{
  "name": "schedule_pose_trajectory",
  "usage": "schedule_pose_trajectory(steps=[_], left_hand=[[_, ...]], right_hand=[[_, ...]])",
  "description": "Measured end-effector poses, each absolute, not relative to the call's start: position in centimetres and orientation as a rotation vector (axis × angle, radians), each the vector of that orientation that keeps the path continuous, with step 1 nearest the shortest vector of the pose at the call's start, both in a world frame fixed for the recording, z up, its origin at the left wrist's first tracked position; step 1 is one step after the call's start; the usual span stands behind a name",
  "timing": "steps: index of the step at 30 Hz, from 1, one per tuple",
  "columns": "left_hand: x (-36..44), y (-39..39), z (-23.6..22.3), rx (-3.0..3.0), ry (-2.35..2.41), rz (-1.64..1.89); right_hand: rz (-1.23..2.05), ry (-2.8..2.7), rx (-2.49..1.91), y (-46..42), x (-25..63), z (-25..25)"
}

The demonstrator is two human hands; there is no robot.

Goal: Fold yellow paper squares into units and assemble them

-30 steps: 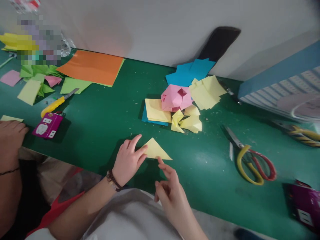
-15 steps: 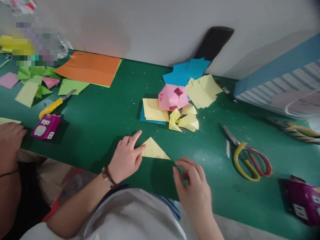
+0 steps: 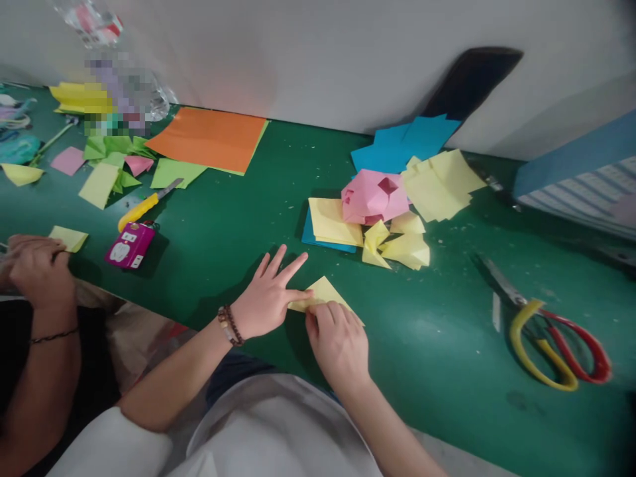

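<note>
Along the near edge of the green desk (image 3: 233,232), the right hand (image 3: 340,344) bunches its fingers on a yellow paper triangle (image 3: 324,289), whether pinching I cannot tell; the left hand (image 3: 261,306), fingers spread, lays its thumb there. Scissors (image 3: 519,301) lie rightward; farther back, the pale-flecked desk carries a pink origami shape (image 3: 370,197) before a plain grey wall (image 3: 318,59).

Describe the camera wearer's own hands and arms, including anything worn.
Both hands are gloveless. The left hand has a dark brown, beaded-looking bracelet with a paler piece at its wrist; the right hand shows no wristwear. A white sleeve leaves the left forearm bare.
</note>
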State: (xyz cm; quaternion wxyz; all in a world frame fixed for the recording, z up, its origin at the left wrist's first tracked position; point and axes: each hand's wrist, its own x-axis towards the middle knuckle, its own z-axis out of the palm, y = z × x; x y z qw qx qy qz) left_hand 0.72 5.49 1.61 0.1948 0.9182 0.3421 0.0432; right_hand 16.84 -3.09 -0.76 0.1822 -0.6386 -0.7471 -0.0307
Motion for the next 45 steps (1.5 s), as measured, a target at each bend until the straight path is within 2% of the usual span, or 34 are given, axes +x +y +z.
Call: schedule_pose_trajectory(steps=[13, 18, 20, 23, 28, 33, 40, 45], left_hand=[[0.4, 6.3, 1.4, 2.551, 0.890, 0.064], [0.5, 6.5, 1.5, 2.514, 0.875, -0.029], [0.5, 6.5, 1.6, 2.508, 0.875, -0.028], [0.3, 6.6, 1.5, 2.503, 0.870, 0.011], [-0.1, 7.1, 1.2, 2.508, 0.826, 0.055], [0.5, 6.7, 1.5, 2.556, 0.777, 0.157], [2.6, 3.9, 1.4, 2.536, 0.861, 0.410], [3.3, 2.8, 2.0, 2.435, 0.855, 0.420]], right_hand=[[-0.052, -2.111, -1.680, -2.1, 12.8, -0.9], [0.214, -1.961, -1.616, -2.6, 15.8, 0.5], [0.207, -1.866, -1.700, -2.8, 18.4, 0.7], [0.130, -1.833, -1.822, -3.1, 22.4, 0.3], [0.317, -1.889, -1.857, -3.8, 25.8, -0.5], [0.467, -1.863, -1.847, -4.8, 24.9, 0.1], [0.464, -1.885, -1.719, -6.2, 22.7, 0.5], [0.479, -1.890, -1.671, -6.7, 22.8, 0.5]])
